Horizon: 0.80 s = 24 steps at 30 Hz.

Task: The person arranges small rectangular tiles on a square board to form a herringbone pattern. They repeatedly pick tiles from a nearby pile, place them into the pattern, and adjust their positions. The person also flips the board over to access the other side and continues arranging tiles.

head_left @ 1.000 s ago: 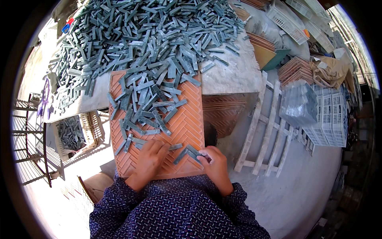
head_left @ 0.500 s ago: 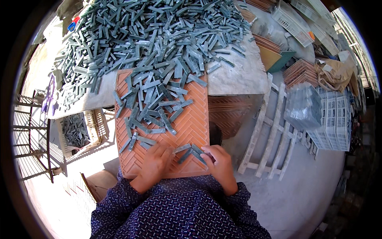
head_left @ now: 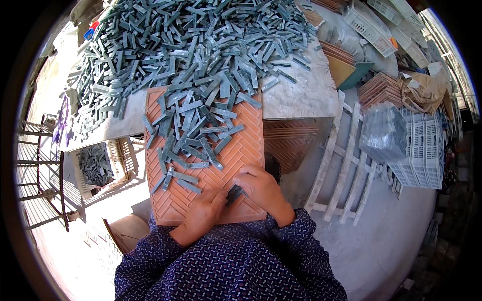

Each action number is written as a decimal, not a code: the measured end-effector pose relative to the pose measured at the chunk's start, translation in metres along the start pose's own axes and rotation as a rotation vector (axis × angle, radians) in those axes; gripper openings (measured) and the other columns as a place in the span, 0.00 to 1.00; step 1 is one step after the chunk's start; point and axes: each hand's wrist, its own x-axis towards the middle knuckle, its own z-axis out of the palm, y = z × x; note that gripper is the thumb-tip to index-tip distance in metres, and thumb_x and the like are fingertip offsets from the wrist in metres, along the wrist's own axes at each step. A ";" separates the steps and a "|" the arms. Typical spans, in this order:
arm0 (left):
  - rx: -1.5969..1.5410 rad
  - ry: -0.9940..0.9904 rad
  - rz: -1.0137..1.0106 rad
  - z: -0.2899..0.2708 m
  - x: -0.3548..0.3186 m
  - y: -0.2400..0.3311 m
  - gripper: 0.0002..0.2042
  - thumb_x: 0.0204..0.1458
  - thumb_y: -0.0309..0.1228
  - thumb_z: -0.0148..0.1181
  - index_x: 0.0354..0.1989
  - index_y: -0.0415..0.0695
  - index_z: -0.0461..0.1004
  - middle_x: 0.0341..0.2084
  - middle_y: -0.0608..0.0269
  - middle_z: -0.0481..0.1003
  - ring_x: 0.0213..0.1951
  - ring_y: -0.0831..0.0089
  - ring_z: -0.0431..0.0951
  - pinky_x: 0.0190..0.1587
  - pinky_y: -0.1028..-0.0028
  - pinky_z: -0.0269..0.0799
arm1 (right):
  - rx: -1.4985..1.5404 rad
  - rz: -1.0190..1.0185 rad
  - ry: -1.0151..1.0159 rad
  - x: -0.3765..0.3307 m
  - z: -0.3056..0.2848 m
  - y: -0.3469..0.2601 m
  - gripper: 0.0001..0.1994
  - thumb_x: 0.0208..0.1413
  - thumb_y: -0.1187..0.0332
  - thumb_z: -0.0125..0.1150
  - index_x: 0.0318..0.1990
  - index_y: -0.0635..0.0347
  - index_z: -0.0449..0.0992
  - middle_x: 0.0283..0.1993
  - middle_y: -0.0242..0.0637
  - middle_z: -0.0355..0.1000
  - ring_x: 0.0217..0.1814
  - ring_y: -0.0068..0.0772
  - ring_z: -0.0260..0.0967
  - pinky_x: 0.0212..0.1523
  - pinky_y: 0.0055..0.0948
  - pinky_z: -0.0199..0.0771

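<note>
An orange-brown tray (head_left: 170, 204) with a herringbone pattern of slots lies in front of me, a heap of grey-green stone strips (head_left: 193, 135) covering its far half. Over its near right part both my hands come together around dark stone strips (head_left: 234, 194), which their fingers partly cover. My right hand (head_left: 264, 192) is closed, its thumb and fingers pinching at the strips' far end. On the near left side of them, my left hand (head_left: 203, 213) is closed with bent fingers; what its fingertips grip is hidden. Several loose strips (head_left: 187, 182) lie just beyond the left hand.
A large pile of stone strips (head_left: 201, 45) covers the table (head_left: 301, 98) beyond the tray. Below left stands a crate (head_left: 118, 163) of strips. At the right are a wooden pallet (head_left: 341, 160), stacked white crates (head_left: 419, 150) and more orange trays (head_left: 380, 90).
My right hand has moved left and slightly away from me, closer to my left hand. My left hand has shifted slightly right and nearer. The strips between them are now more covered.
</note>
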 end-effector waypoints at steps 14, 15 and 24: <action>-0.022 0.004 0.002 0.007 0.002 -0.003 0.14 0.44 0.23 0.58 0.41 0.36 0.73 0.30 0.52 0.72 0.32 0.55 0.75 0.34 0.64 0.72 | -0.059 0.028 0.120 0.035 0.019 -0.017 0.10 0.46 0.71 0.65 0.36 0.61 0.73 0.31 0.40 0.72 0.33 0.46 0.71 0.34 0.39 0.70; -0.026 0.038 -0.006 0.006 0.001 -0.002 0.13 0.44 0.22 0.59 0.40 0.36 0.73 0.29 0.53 0.72 0.31 0.55 0.74 0.33 0.64 0.72 | -0.069 0.064 0.094 0.041 0.021 -0.024 0.11 0.45 0.71 0.65 0.37 0.61 0.72 0.31 0.42 0.72 0.34 0.48 0.70 0.34 0.41 0.69; -0.048 0.044 -0.021 -0.010 0.003 -0.004 0.11 0.44 0.25 0.58 0.38 0.37 0.73 0.32 0.53 0.74 0.33 0.57 0.76 0.34 0.64 0.73 | -0.077 0.171 0.011 0.040 0.014 -0.025 0.13 0.45 0.76 0.62 0.42 0.65 0.74 0.30 0.46 0.74 0.29 0.40 0.74 0.30 0.34 0.72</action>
